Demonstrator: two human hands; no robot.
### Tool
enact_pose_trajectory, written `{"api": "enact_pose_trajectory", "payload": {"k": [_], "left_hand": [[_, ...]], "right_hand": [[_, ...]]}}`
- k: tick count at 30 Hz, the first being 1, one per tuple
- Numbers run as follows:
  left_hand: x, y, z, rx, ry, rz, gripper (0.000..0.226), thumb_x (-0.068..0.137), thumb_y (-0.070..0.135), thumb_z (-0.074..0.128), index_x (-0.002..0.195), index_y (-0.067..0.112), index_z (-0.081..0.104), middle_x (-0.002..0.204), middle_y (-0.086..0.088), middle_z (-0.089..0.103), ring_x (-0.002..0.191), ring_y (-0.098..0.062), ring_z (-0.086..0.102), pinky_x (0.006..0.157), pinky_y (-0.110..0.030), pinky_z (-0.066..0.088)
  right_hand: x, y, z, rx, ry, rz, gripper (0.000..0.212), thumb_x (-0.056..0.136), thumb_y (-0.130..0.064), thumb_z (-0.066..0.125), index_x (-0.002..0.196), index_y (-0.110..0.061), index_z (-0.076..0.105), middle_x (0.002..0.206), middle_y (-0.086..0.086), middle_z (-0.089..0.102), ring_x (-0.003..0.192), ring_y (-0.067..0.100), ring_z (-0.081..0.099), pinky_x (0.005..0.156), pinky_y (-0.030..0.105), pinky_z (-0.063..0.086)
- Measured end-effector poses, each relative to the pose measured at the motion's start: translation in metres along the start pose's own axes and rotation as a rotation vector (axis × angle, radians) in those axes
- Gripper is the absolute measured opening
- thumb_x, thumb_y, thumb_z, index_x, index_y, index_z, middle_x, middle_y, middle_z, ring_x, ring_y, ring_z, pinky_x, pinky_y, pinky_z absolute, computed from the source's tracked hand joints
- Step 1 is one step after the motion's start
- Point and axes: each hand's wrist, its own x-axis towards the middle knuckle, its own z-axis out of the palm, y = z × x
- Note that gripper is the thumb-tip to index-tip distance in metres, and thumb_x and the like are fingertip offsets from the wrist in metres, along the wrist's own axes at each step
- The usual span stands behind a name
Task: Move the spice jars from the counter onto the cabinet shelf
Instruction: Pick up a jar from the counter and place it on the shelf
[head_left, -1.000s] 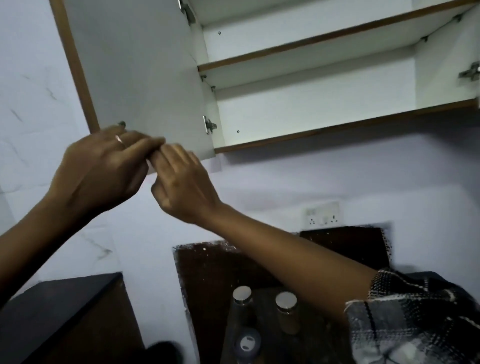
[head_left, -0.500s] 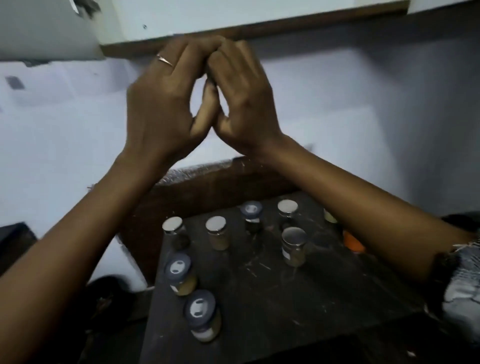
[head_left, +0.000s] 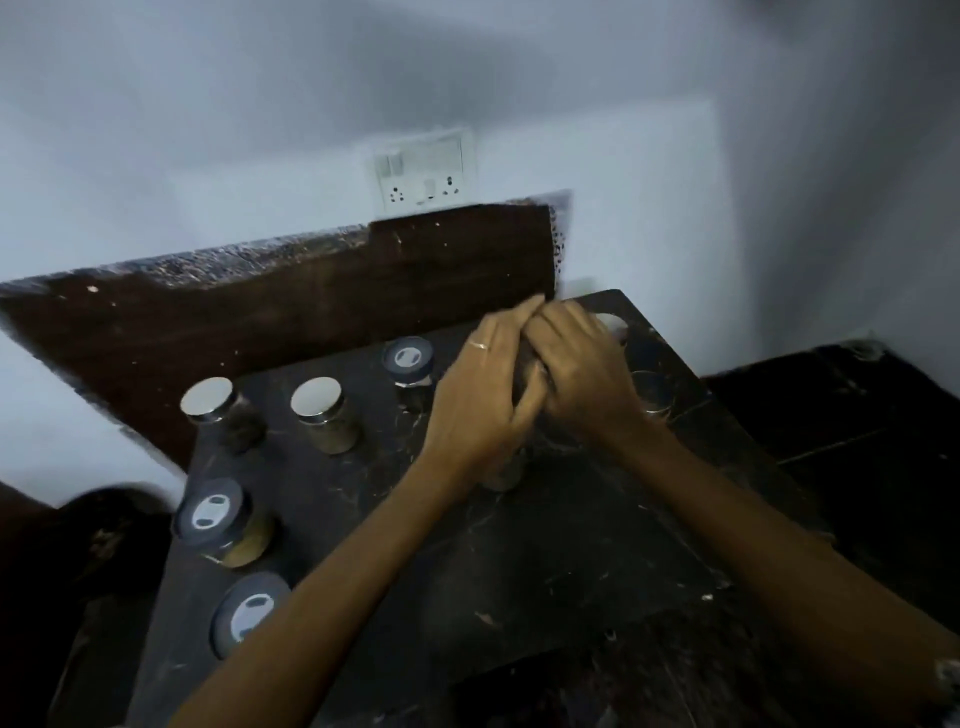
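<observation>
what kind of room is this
Most likely a home kitchen corner: spice jars stand on a dark stone counter, a matching dark backsplash runs behind them, and a wall socket plate sits above.

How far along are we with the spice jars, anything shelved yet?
Nothing looks shelved; the cabinet is out of view. Both hands, left hand and right hand, are together over the counter; whether they hold a jar is unclear. Left: the silver-lidded jars, the dark-lidded jars, and others partly hidden behind the hands.
</observation>
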Motion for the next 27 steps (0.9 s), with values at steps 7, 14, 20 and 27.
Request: {"api": "enact_pose_trajectory", "payload": {"k": [7,14,20,27], "left_hand": [[-0.053,-0.075,0.074,-0.060,-0.062,-0.375,0.058,0.093,0.020,0.055,0.145,0.013,0.029,0.145,-0.005,0.036,0.133,-0.014,0.033,0.112,-0.032,0.030],[-0.092,-0.140,0.105,-0.401,-0.054,-1.009,0.099,0.074,0.015,0.078,0.149,0.016,0.015,0.154,-0.007,0.025,0.140,-0.022,0.029,0.116,-0.043,0.028],[-0.088,-0.173,0.128,-0.526,-0.220,-0.991,0.101,0.061,0.019,0.088,0.142,0.021,0.027,0.139,0.005,0.046,0.128,-0.014,0.046,0.102,-0.026,0.044],[-0.076,-0.181,0.139,-0.499,-0.216,-0.929,0.082,0.055,0.025,0.091,0.118,0.038,0.040,0.114,0.022,0.054,0.101,0.013,0.052,0.078,-0.002,0.042]], "right_hand": [[-0.065,0.041,0.052,0.108,-0.383,0.356,0.034,0.081,-0.014,0.050,0.115,-0.013,0.054,0.108,0.006,0.056,0.096,0.019,0.053,0.079,0.026,0.039],[-0.102,0.066,0.101,0.303,-0.768,0.846,0.068,0.081,-0.013,0.065,0.141,-0.021,0.034,0.145,0.005,0.039,0.134,0.022,0.037,0.110,0.040,0.035],[-0.117,0.053,0.140,0.725,-0.779,1.123,0.076,0.072,0.004,0.071,0.140,-0.010,0.039,0.142,0.011,0.046,0.133,0.025,0.042,0.111,0.039,0.035],[-0.111,0.042,0.152,0.886,-0.610,1.421,0.060,0.082,0.013,0.056,0.136,-0.008,0.044,0.134,0.010,0.052,0.117,0.016,0.049,0.091,0.018,0.043]]}}
